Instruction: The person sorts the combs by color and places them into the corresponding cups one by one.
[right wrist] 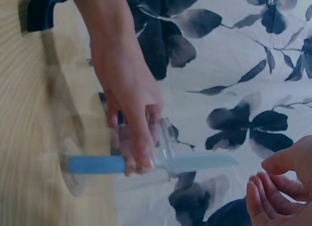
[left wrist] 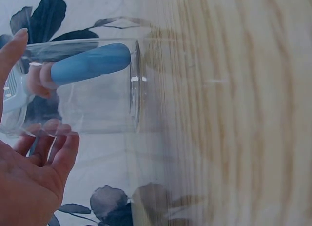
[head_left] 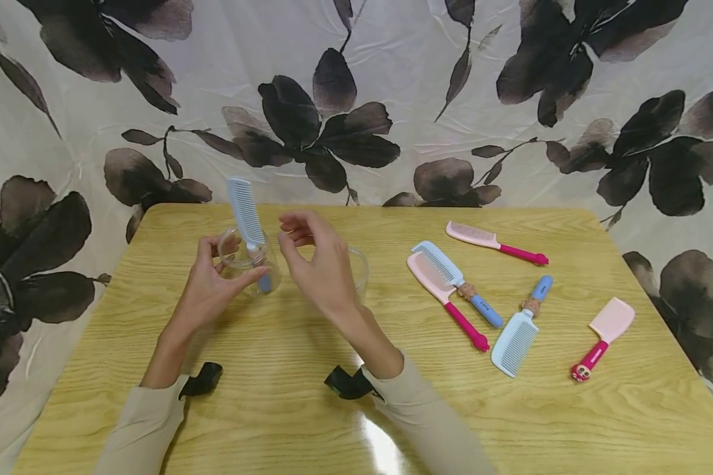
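In the head view my left hand (head_left: 210, 287) grips a clear jar (left wrist: 105, 111) round its side, thumb across the front and fingers behind. A light blue comb (head_left: 246, 214) stands in the jar, its toothed end sticking up above the rim and its blue handle (left wrist: 92, 64) down inside, leaning a little. Just right of that comb, my right hand (head_left: 321, 267) is raised with loosely bent fingers and nothing between them. Behind the right hand, partly hidden by it, is a second clear container (head_left: 361, 267).
On the right of the wooden table (head_left: 261, 409) lie a pink comb (head_left: 472, 234), a blue comb (head_left: 481, 307) overlapping another pink comb (head_left: 463, 323), a second blue comb (head_left: 517, 340) and a pink paddle-shaped piece (head_left: 612, 321). A floral cloth (head_left: 416, 86) hangs behind the table.
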`<state>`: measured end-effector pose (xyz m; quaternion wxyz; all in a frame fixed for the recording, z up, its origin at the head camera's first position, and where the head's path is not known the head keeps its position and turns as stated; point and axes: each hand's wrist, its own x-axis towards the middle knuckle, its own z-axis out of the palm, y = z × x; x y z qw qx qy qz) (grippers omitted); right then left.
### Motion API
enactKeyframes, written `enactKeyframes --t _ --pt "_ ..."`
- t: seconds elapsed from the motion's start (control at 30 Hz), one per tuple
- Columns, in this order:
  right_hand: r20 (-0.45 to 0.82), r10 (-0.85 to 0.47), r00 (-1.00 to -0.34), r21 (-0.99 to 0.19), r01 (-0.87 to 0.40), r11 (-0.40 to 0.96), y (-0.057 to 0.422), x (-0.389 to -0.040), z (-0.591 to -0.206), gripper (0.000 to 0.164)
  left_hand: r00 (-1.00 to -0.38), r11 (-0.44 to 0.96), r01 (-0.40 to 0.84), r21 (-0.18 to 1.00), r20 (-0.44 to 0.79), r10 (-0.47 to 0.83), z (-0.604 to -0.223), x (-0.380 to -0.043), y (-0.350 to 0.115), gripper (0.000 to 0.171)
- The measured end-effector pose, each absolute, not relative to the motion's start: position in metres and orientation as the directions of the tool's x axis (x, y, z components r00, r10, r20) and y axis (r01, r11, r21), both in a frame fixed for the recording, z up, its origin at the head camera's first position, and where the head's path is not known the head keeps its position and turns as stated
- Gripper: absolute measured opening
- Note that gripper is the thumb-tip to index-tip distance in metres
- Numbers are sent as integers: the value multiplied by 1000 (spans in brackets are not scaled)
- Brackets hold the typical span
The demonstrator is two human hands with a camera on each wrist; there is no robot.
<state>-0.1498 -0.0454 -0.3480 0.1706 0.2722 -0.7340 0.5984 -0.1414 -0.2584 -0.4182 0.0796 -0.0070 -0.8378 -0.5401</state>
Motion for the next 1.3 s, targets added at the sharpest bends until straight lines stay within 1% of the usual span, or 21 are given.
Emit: enactKeyframes --t 0.37,0.67,1.3 --pt "609 -136 -782 -769 -623 143 -13 -151 -345 19 -988 418 97 903 139 -72 -418 -141 -258 82" --pt "587 -104 -803 -778 -595 200 17 -155 -353 20 -988 410 106 906 143 -60 -418 -140 -258 80" --pt "491 -20 -871 -821 -470 323 82 -168 -385 17 -989 407 102 908 137 -57 -418 -141 -260 80"
